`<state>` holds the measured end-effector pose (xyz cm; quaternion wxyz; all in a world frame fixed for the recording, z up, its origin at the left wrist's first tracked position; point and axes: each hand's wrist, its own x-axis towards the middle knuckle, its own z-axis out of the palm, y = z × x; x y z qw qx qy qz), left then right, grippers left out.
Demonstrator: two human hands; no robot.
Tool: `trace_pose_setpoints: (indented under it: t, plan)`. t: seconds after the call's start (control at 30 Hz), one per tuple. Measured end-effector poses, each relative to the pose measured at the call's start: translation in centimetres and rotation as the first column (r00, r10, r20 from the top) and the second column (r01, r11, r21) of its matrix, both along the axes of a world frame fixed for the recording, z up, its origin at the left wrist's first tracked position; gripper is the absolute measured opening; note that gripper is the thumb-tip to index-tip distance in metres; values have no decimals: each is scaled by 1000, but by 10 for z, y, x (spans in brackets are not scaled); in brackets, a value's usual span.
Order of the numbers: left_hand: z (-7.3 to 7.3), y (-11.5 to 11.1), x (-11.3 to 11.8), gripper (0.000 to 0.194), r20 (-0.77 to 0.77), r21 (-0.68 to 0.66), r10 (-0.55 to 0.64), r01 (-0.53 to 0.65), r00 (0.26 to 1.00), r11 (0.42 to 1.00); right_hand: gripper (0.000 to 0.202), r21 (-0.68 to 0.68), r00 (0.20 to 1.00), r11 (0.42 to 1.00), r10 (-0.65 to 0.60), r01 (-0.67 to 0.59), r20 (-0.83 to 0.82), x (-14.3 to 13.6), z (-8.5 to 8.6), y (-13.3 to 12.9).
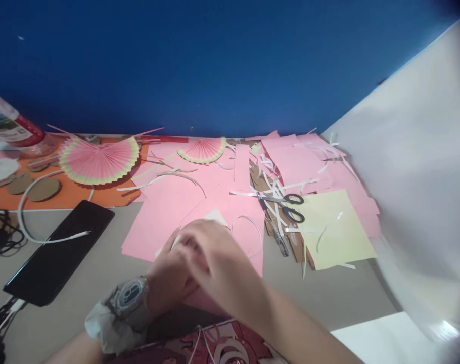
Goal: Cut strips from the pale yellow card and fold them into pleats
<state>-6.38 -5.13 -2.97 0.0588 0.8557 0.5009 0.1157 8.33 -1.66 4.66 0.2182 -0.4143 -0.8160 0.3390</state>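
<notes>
My left hand [171, 270], with a watch [129, 294] and a grey scrunchie on its wrist, lies over pink paper [148, 230] in the middle of the table. Across it reaches my right hand [215, 247], slightly blurred, with its fingers curled in at the left hand's fingers. A corner of white paper [218, 217] sticks out behind the hands. Most of the left fingers are covered by the right hand. What the right fingers pinch, if anything, is hidden. A thin pale paper strip [261, 236] curves beside the right hand.
Black-handled scissors [292, 215] and a cutter [280, 242] lie on brown cardboard among white strips, beside yellow paper [338, 232]. Pleated pink paper fans [99, 159] stand at the back. A phone [59, 253], cables, cardboard discs [44, 189] and a bottle [15, 124] occupy the left.
</notes>
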Motion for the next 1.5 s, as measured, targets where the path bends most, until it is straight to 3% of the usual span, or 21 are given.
trace_pose_setpoints:
  t: [0.13,0.23,0.33,0.77,1.07,1.5]
  plan:
    - [5,-1,-3,54,-12,-51,-94,93,995,994,28,59,953,982,-186,177,240,19,-29,20]
    - [5,-1,-6,72,-35,-82,-124,121,992,989,19,51,912,982,-189,183,363,35,-35,25]
    - [3,-2,-8,71,-53,-92,-124,119,991,989,7,46,898,987,-162,156,408,42,-33,27]
    - [-1,-1,-6,74,-137,-4,-147,148,980,989,13,78,894,995,-95,67,438,35,-35,40]
    - [0,1,-7,70,-135,-9,-159,159,978,987,12,72,906,994,-103,80,411,42,-33,47]
    - [4,2,-5,66,-121,-125,-163,148,979,981,14,181,899,976,-187,123,395,41,-62,40]
